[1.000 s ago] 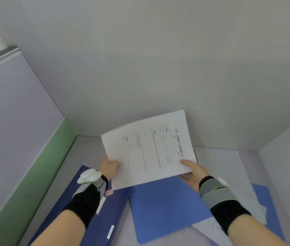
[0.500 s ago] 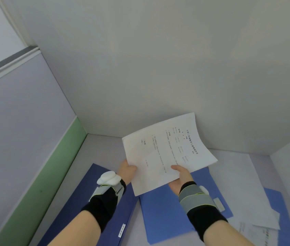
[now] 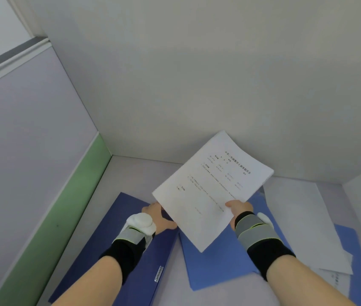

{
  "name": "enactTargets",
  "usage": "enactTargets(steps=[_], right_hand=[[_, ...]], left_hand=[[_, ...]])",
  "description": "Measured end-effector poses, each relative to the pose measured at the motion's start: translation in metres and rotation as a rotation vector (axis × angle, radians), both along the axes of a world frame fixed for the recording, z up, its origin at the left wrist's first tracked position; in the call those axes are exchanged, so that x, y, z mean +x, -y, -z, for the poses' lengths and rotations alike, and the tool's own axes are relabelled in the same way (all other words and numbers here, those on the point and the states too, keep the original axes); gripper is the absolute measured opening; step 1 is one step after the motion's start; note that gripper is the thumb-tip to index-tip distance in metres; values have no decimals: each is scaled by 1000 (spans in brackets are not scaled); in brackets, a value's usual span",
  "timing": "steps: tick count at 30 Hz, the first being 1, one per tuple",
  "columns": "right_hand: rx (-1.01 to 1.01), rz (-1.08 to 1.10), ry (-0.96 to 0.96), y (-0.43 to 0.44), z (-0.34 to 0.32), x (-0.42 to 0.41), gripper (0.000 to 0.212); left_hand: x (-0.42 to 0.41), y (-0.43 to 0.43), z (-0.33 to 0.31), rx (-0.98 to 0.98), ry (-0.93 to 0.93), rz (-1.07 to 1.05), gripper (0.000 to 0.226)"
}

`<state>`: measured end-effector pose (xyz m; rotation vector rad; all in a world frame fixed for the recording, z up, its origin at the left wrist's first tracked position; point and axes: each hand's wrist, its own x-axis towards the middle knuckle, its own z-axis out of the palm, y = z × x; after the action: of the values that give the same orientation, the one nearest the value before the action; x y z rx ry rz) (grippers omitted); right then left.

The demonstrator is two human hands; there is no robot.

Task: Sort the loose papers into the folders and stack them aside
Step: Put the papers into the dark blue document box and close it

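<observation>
Your right hand (image 3: 238, 207) has its thumb and fingers clamped on the near right edge of the white printed paper sheet (image 3: 212, 191). The sheet is held tilted above the light blue plastic folder (image 3: 217, 266) on the grey table (image 3: 131, 173). Your left hand (image 3: 157, 215) meets the sheet's left edge over the dark blue folder (image 3: 117, 250), but I cannot tell whether it grips. The sheet's Chinese print is too small to read.

Sheet (image 3: 208, 195) print unreadable; L hand (image 3: 158, 217) fingertips hidden behind it.

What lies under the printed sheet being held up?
A light blue folder, its far part hidden by the sheet; whether anything lies on that part cannot be seen.
</observation>
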<state>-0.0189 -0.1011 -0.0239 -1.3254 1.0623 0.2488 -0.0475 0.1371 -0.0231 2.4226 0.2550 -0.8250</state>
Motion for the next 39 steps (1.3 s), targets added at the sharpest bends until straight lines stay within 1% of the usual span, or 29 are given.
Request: enactTargets(steps=[1,3,6,11,16,22,26,29,30,33,37,39], right_hand=[[-55,-27,-17,3,1,0,53],[-134,-68,-36,7,3,-2,49],[-223,-109,-79,12,6,-8,45],[-272,-158,-124,15,13,-15,45],[-262,-197,-162,19,18,-21,44],[-228,-257,-196,21,20,-25,47],[-196,-330,-220,18,21,-25,52],[-185,-379,-224,13,22,-26,51],[-175,-381,-218,11,23,-26,51],[-161,-370,-194,9,21,-26,50],[-172,-317,-127,16,15,-26,48],[-179,-279,-97,23,10,-27,49]], left_hand=[[-4,0,3,118,25,63,88],[-13,0,8,238,57,147,96],[-25,-2,18,291,83,231,112],[-34,-2,27,354,115,307,118],[-37,1,31,357,130,325,111],[-39,-2,29,359,191,374,98],[-29,0,17,423,231,383,85],[-15,3,4,393,234,388,70],[-12,5,-1,373,233,386,68],[-6,13,-15,326,256,381,69],[-6,32,-34,316,310,393,70],[-7,46,-44,274,303,405,70]])
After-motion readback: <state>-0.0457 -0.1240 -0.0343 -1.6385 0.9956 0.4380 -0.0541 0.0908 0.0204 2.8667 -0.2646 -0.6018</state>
